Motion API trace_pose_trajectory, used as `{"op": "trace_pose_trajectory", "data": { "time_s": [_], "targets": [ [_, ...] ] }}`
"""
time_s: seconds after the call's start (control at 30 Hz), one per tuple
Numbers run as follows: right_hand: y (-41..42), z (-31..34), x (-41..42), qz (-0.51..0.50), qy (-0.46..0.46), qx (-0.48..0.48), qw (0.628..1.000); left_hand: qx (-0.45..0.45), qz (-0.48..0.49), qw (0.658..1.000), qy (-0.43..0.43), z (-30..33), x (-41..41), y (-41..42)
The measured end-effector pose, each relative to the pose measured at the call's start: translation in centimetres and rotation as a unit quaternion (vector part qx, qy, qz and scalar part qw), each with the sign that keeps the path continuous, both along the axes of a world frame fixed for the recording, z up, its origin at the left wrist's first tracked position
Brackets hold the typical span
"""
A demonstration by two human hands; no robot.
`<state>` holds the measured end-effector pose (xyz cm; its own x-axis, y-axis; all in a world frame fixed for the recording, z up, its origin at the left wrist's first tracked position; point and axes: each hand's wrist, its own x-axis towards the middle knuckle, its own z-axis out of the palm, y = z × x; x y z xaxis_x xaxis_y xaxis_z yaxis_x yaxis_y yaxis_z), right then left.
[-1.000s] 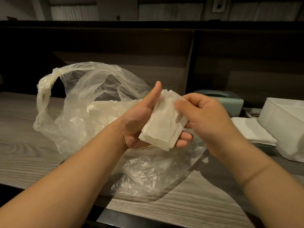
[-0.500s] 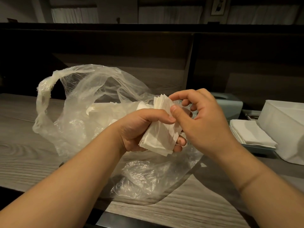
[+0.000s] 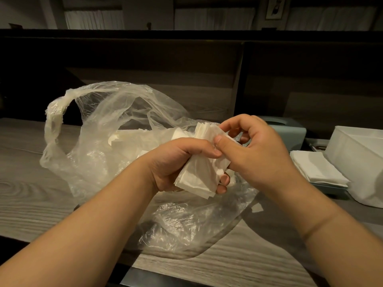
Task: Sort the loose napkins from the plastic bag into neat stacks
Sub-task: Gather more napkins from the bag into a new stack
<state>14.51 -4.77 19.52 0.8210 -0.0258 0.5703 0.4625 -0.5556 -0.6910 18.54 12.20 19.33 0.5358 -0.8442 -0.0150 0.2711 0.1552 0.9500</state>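
At the far left the bag (image 3: 99,129) lay slumped on the table (image 3: 31,193), its mouth gaping toward us and more loose napkins (image 3: 132,139) showing pale through the plastic. In front of it our left hand (image 3: 176,162) was curled round a wad (image 3: 203,168) of napkins, thumb laid across the top sheet and fingertips showing beneath — a firm, closed hold. Our right hand (image 3: 255,154) met the wad at its upper edge, thumb pressed on the face and forefinger hooked over the fanned corners, pinching them. The step, as we judged it, was squaring the wad. To do it well we needed a looser left grip, so the sheets could slide, while the right tapped the fanned edges flush — no tugging, since thin paper tears. Further right a stack (image 3: 317,170) already lay flat, just beside a white box (image 3: 356,160).
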Motion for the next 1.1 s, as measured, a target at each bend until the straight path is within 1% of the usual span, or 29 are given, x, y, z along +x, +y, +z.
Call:
{"op": "trace_pose_trajectory", "data": {
  "time_s": [0.17, 0.27, 0.33, 0.43, 0.5, 0.67, 0.8, 0.87, 0.93, 1.1],
  "targets": [
    [-0.07, -0.01, 0.08, 0.012, -0.010, 0.030, 0.999, 0.006, 0.009, 1.000, 0.010, 0.14, -0.13, 0.03],
    [-0.11, -0.01, 0.02, 0.008, -0.023, 0.028, 0.999, 0.005, 0.009, 1.000, 0.011, 0.21, -0.30, 0.13],
    [-0.18, -0.03, 0.07, 0.009, -0.010, 0.016, 1.000, 0.001, 0.001, 1.000, 0.009, 0.17, -0.33, 0.18],
    [-0.15, -0.14, 0.17, 0.031, 0.017, -0.027, 0.999, -0.005, -0.014, 1.000, -0.005, 0.11, -0.22, 0.14],
    [0.01, -0.19, 0.13, 0.047, 0.012, -0.036, 0.998, -0.007, -0.013, 1.000, -0.008, 0.10, -0.12, 0.15],
    [-0.12, -0.09, 0.10, 0.082, -0.015, 0.003, 0.997, -0.018, -0.023, 1.000, -0.011, 0.17, -0.07, 0.21],
    [-0.06, -0.11, -0.12, 0.054, -0.086, -0.001, 0.995, -0.009, -0.009, 1.000, -0.011, 0.14, 0.07, 0.30],
    [-0.04, 0.01, -0.26, 0.034, -0.107, -0.025, 0.993, -0.004, 0.006, 1.000, -0.009, 0.13, 0.17, 0.31],
    [0.00, 0.06, -0.28, 0.030, -0.102, -0.043, 0.993, -0.006, 0.002, 1.000, -0.008, 0.17, 0.09, 0.22],
    [0.08, -0.19, -0.11, 0.035, -0.080, -0.053, 0.995, 0.001, -0.002, 1.000, -0.005, 0.22, -0.06, 0.11]
  ]
}}
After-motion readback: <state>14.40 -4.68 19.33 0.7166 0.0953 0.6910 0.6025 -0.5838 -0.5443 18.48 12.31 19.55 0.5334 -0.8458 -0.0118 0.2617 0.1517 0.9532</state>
